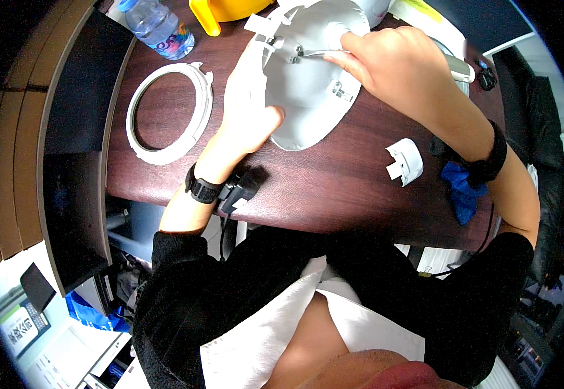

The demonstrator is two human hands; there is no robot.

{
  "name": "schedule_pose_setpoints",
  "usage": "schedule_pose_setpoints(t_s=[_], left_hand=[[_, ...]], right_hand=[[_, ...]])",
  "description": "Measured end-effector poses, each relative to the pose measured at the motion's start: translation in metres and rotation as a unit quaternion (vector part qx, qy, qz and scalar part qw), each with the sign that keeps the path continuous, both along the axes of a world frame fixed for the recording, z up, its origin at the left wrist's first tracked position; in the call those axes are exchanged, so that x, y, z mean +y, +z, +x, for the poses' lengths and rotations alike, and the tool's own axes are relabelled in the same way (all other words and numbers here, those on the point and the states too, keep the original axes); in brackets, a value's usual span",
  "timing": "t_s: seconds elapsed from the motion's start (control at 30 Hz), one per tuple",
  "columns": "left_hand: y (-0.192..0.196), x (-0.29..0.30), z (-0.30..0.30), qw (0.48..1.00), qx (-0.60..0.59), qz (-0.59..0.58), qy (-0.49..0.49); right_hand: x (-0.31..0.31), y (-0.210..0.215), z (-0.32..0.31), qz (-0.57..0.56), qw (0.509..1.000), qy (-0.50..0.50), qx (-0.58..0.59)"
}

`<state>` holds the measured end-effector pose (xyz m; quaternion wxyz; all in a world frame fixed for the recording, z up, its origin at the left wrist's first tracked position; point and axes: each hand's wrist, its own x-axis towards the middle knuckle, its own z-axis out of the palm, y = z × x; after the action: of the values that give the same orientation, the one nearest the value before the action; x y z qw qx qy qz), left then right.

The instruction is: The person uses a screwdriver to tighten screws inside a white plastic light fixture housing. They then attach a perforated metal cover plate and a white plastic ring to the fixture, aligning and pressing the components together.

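Note:
A hollow white plastic housing [317,97] is tilted on the dark wood table, its inside facing me. My left hand [246,110] is closed round its left side, thumb at the near rim and the other fingers largely hidden. My right hand [395,61] reaches over the right rim and pinches a thin metal tool [321,53]; its exact kind is hard to make out. The tool's tip touches or nearly touches a small metal fitting [295,54] inside the housing. Another small fitting [341,91] sits lower on the inner wall.
Left of the housing lies a white plastic ring [205,97]. Behind are a water bottle [159,29] and a yellow handled item [233,10]. A small white part [408,160] and a blue cloth [461,194] lie at right. A black adapter [241,188] is by my left wrist.

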<state>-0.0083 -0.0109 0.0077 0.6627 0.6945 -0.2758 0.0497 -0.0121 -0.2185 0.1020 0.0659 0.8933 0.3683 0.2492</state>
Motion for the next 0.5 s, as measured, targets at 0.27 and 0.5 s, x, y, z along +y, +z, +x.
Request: schedule_pose_setpoints(t_s=[0.27, 0.5], left_hand=[[0.0008, 0.0006, -0.0023, 1.000, 0.006, 0.000, -0.001], [0.0034, -0.0002, -0.0050, 1.000, 0.006, 0.012, 0.010]], right_hand=[[-0.0016, 0.0001, -0.0004, 0.024, 0.999, -0.004, 0.029], [-0.0028, 0.0011, 0.0005, 0.028, 0.999, -0.002, 0.022]])
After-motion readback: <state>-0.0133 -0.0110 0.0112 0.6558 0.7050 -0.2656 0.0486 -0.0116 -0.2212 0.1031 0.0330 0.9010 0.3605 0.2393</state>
